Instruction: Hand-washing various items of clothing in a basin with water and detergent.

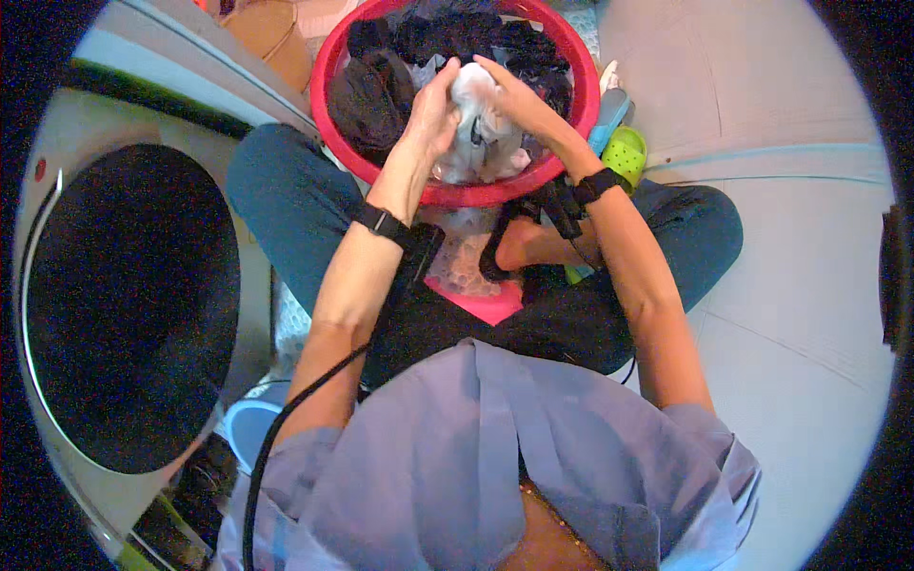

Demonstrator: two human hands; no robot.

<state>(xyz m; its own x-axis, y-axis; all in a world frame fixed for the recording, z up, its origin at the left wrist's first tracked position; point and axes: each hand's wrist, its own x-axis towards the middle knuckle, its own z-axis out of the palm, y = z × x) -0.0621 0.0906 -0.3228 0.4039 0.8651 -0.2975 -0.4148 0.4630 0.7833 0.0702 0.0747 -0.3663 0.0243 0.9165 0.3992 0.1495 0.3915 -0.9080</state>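
A wide red tub (457, 197) stands in front of me, full of dark wet clothes (376, 95). Over its middle, my left hand (435, 116) and my right hand (514, 98) close in from both sides on a bunched white cloth (473, 84). The left fingers point upward along its left side, and the right fingers curl over its top and right. Pale fabric (481, 152) hangs or lies just below, inside the near part of the tub. The exact kind of garment is not clear, and the fingertips are partly hidden by the cloth.
At the left is a front-loading washing machine with a round dark door (133, 309). A light blue basin (255, 430) sits near it, and a tan bucket (267, 43) at the far left. Right of the tub are a lime green clog (625, 152) and a blue-grey slipper (609, 119). A black cable (305, 395) crosses my left arm.
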